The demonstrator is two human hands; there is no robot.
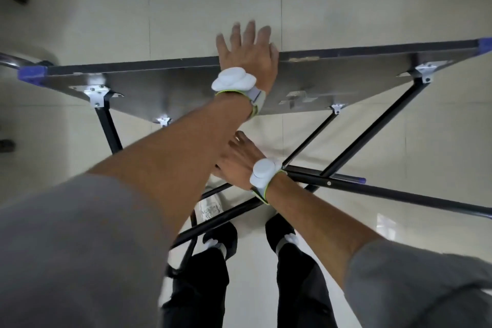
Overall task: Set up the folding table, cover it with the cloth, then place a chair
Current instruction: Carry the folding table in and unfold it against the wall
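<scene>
Left hand (247,58) on folding table (346,74), tilted

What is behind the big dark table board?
Beyond the table board only pale floor tiles show, and fingers of the left hand reach over its upper edge. Its far face and the floor directly behind it are hidden.

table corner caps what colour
Blue-violet; the corner caps show best in the head view.

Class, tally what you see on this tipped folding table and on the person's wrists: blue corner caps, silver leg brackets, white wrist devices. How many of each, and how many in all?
blue corner caps: 2
silver leg brackets: 4
white wrist devices: 2
Total: 8
</scene>
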